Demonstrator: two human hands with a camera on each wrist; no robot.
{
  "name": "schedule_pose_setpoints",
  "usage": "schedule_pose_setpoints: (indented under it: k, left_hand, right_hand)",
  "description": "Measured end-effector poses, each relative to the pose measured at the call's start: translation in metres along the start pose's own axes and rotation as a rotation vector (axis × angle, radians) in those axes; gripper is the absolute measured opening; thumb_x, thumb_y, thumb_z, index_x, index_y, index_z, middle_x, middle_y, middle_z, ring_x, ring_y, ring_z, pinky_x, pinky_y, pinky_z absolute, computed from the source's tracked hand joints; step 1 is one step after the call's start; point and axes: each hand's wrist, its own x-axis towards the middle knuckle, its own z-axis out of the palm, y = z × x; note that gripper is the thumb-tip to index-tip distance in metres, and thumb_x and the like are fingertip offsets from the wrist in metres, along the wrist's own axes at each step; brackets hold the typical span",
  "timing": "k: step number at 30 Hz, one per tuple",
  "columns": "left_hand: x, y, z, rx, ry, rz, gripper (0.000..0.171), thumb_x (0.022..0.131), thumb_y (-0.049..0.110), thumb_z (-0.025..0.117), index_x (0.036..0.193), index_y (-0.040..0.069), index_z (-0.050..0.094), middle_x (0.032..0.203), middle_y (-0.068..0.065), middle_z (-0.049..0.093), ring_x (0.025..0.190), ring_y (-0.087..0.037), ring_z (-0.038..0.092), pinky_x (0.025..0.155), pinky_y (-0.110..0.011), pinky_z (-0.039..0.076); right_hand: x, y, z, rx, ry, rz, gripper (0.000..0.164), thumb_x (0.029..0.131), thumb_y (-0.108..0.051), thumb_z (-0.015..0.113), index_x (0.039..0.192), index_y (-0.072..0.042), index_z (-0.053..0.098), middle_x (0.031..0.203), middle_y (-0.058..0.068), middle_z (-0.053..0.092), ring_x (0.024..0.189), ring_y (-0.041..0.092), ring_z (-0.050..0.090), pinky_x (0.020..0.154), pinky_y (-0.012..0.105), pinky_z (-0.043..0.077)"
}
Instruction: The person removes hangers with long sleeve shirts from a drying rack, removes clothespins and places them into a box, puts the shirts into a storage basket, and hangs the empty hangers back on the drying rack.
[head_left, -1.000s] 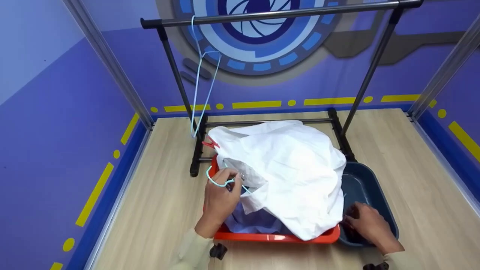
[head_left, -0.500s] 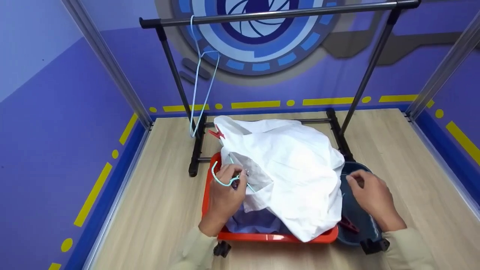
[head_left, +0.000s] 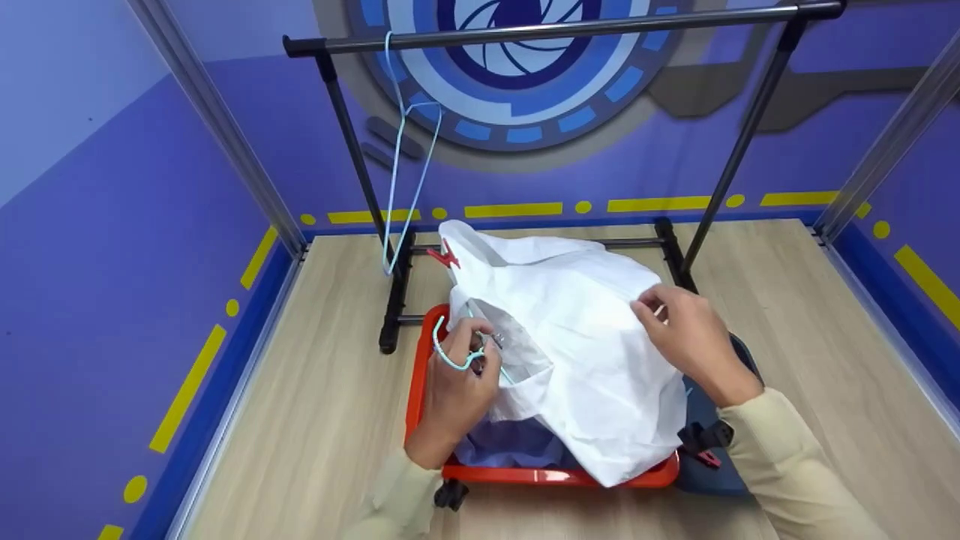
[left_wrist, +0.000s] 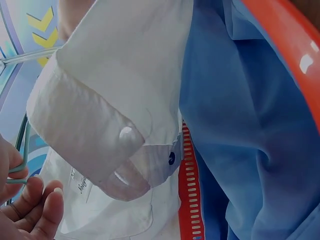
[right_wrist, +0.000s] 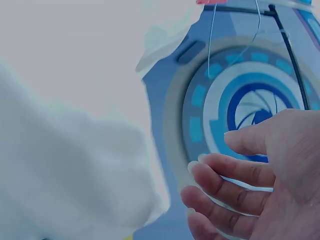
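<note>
While in left hand (head_left: pixel 459 386), hanger (head_left: pixel 450 364) against shirt (head_left: pixel 589 337)

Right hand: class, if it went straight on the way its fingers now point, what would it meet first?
Probably the white shirt. In the head view the right hand points across it; the right wrist view shows a gap before it, its depth unclear.

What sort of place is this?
Likely a booth made up as a laundry corner: patterned walls, a clothes rack bearing a hanger, and a red basket of garments.
</note>
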Motion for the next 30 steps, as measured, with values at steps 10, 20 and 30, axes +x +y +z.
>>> schedule_pose_setpoints:
  k: [10, 20, 30]
  left_hand:
    - [0.0, -0.002, 0.0, 0.003, -0.008, -0.004, 0.014, 0.086, 0.002, 0.059, 0.097, 0.01, 0.053, 0.074, 0.0, 0.054, 0.066, -0.007, 0.052, 0.058, -0.018, 0.045]
    - [0.001, -0.001, -0.001, -0.003, -0.036, -0.013, 0.016, 0.085, 0.003, 0.06, 0.095, 0.009, 0.049, 0.077, -0.002, 0.056, 0.07, -0.009, 0.058, 0.061, -0.02, 0.051]
    - [0.002, -0.003, 0.0, -0.021, -0.037, 0.003, 0.015, 0.086, 0.004, 0.059, 0.097, 0.008, 0.049, 0.077, -0.003, 0.057, 0.07, -0.012, 0.06, 0.061, -0.025, 0.053]
  right_hand:
    - [0.037, -0.045, 0.004, -0.004, -0.039, -0.126, 0.018, 0.096, -0.026, 0.059, 0.095, -0.01, 0.067, 0.088, 0.006, 0.068, 0.079, 0.022, 0.061, 0.069, 0.038, 0.049]
    - [0.065, -0.088, 0.021, -0.049, -0.064, -0.272, 0.018, 0.093, -0.029, 0.063, 0.09, -0.012, 0.068, 0.084, 0.002, 0.069, 0.072, 0.019, 0.062, 0.067, 0.037, 0.05]
    - [0.093, -0.128, 0.032, -0.098, -0.184, -0.352, 0.026, 0.091, -0.035, 0.065, 0.088, -0.01, 0.068, 0.083, 0.004, 0.07, 0.072, 0.02, 0.063, 0.066, 0.036, 0.051]
